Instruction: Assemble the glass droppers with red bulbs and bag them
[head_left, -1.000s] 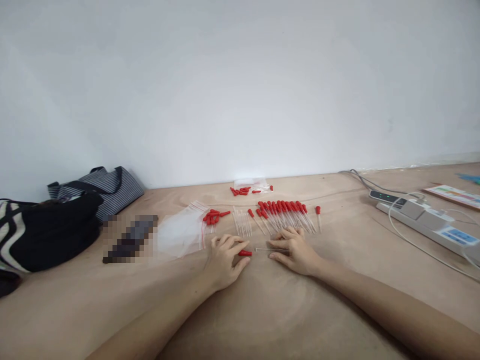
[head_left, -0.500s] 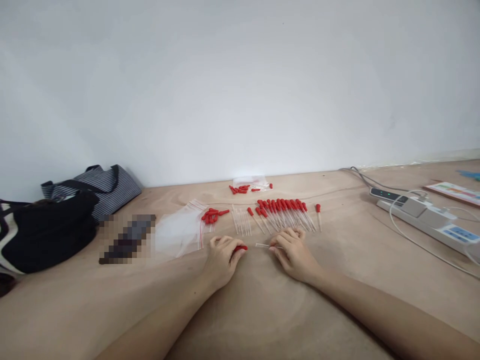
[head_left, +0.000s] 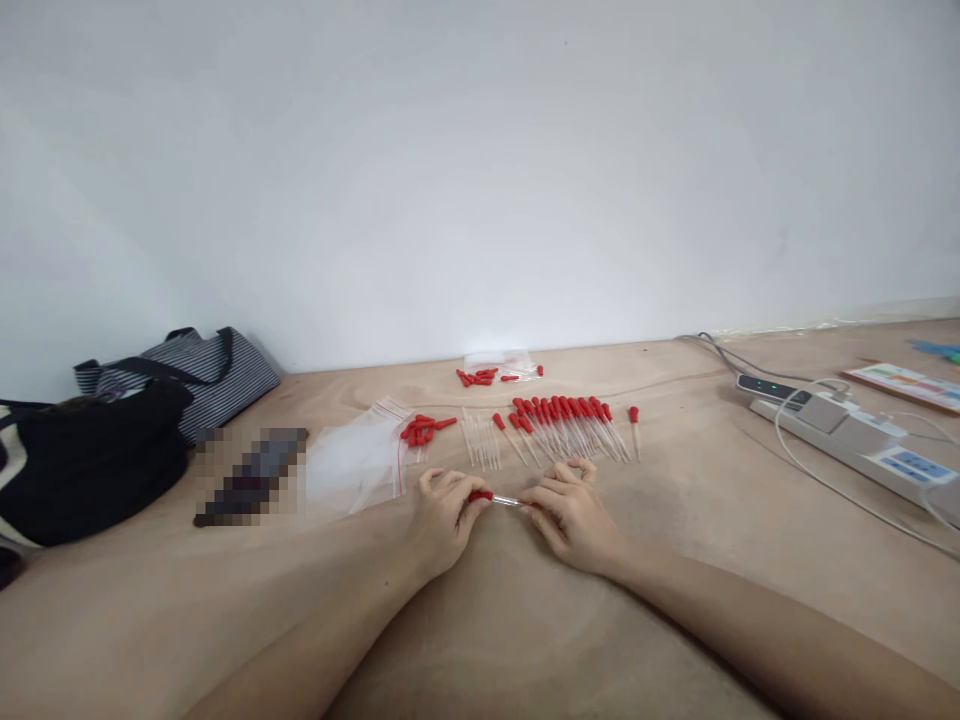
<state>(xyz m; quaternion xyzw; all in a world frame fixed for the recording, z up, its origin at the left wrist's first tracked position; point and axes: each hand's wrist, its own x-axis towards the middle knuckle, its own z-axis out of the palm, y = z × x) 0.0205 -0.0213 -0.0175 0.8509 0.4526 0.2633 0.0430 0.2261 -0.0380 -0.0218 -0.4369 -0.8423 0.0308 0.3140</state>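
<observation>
Between finger and thumb, my left hand (head_left: 444, 520) pinches a red rubber dropper bulb (head_left: 480, 496). A clear glass dropper tube (head_left: 505, 501) is held by my right hand (head_left: 566, 515), its end meeting the mouth of the bulb. How far the tube sits inside the bulb I cannot tell. Just beyond my right hand lies a row of droppers (head_left: 562, 425) with red bulbs on their tubes. Several bare glass tubes (head_left: 481, 440) lie to the left of that row. Loose red bulbs (head_left: 421, 431) are piled beyond my left hand.
Clear zip bags (head_left: 352, 465) lie left of the bulbs; another bag (head_left: 499, 362) with more red bulbs is near the wall. A striped bag (head_left: 202, 375) and a black bag (head_left: 97, 460) stand at left. A power strip (head_left: 847, 430) with cables lies at right.
My right hand has moved left with the glass tube, closing the gap to the red bulb. My left hand has stayed almost still, holding the bulb.
</observation>
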